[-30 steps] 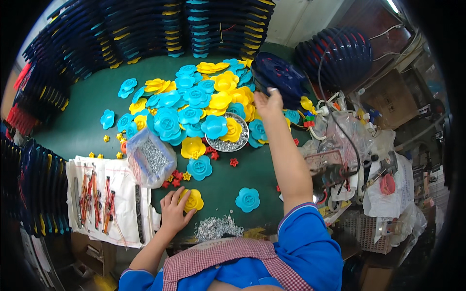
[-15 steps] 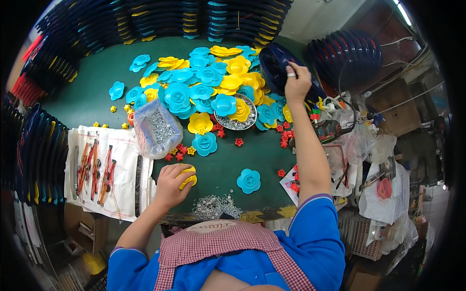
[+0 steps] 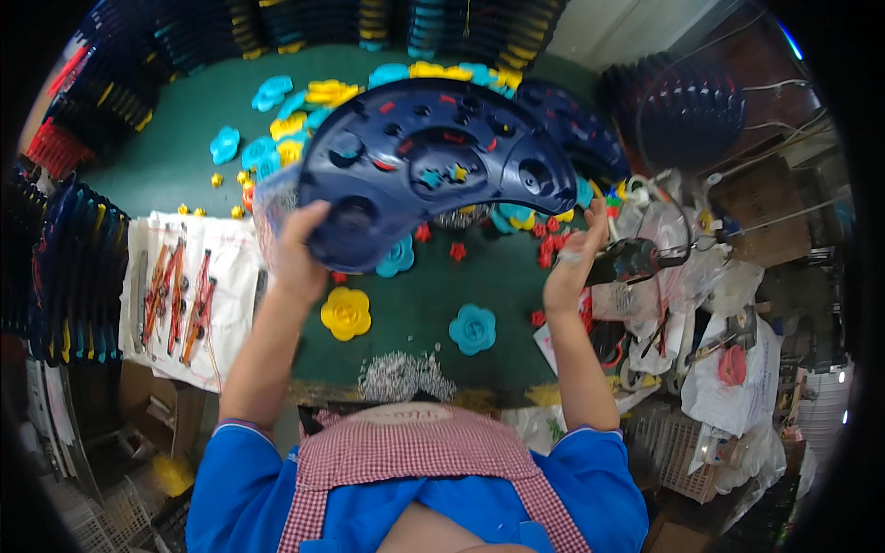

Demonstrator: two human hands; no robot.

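Observation:
A dark blue curved plastic shell (image 3: 369,152) with round recesses and holes is held up over the table, hiding much of the flower pile. My left hand (image 3: 300,253) grips its left end, thumb over the edge. By the shell's right end, my right hand (image 3: 576,258) has its fingers stretched up and holds nothing; whether the fingertips touch the rim is unclear. Below the shell lie a yellow plastic flower (image 3: 346,314) and a blue plastic flower (image 3: 473,329). Small screws (image 3: 406,376) are heaped at the table's near edge.
More dark blue shells (image 3: 576,129) lie at the back right and stand stacked around the table. A white cloth (image 3: 244,313) with wired parts lies left. Red star pieces (image 3: 553,247), a power driver (image 3: 636,258) and plastic bags (image 3: 659,290) are on the right.
The shell has come from the back right to over the middle. My left hand has let go of the yellow flower and taken the shell's left end; my right hand has drawn nearer and opened.

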